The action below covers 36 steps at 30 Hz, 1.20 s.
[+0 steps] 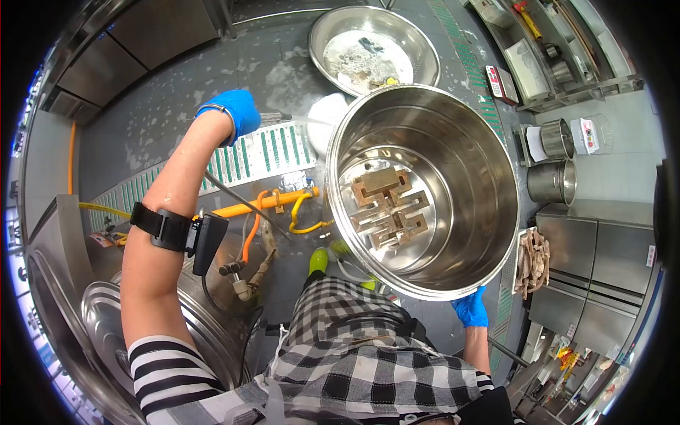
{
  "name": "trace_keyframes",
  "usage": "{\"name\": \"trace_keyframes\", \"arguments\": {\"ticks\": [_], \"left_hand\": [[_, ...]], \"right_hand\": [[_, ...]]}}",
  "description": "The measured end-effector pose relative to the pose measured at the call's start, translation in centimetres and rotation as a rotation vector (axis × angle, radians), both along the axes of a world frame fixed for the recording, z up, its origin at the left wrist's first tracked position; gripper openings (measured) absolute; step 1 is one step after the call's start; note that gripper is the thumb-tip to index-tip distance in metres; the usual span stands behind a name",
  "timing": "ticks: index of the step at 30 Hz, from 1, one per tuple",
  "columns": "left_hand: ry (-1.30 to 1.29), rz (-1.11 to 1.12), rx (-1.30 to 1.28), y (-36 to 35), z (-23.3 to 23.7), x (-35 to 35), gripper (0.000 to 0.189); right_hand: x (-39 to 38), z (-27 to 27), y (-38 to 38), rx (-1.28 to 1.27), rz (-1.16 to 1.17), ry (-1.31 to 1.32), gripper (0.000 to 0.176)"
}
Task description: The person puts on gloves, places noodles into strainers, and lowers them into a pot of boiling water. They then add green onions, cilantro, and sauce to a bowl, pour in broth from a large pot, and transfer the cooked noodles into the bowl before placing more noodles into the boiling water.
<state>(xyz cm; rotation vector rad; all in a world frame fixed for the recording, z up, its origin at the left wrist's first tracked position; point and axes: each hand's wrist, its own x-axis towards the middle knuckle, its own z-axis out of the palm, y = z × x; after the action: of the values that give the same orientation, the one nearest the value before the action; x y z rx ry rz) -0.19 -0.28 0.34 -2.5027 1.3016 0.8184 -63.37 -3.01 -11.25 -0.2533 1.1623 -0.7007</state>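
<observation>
A large stainless steel pot (464,188) is tilted with its mouth toward me. At its bottom lies a rusty metal grate (389,205). My right hand (469,309), in a blue glove, grips the pot at its near right rim; part of the fingers is hidden behind it. Out to the left, over the wet floor, my left hand (232,115) is closed in a blue glove, away from the pot. What it holds, if anything, is hidden. A white object (326,120) shows beside the pot's far left rim.
A wide metal basin (319,46) with whitish contents stands beyond the pot. Green-slotted drain covers (276,149) cross the floor. Orange pipe (248,207) and a yellow hose (297,219) lie left. Steel cabinets (567,248) and a shelf with pots (559,138) line the right.
</observation>
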Motion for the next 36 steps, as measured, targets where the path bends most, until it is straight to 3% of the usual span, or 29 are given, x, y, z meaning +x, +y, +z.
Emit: {"name": "trace_keyframes", "arguments": {"ticks": [36], "left_hand": [[-0.034, -0.018, -0.014, 0.0, -0.6, 0.5, 0.027]], "right_hand": [[0.5, 0.3, 0.1, -0.064, 0.092, -0.025, 0.067]]}}
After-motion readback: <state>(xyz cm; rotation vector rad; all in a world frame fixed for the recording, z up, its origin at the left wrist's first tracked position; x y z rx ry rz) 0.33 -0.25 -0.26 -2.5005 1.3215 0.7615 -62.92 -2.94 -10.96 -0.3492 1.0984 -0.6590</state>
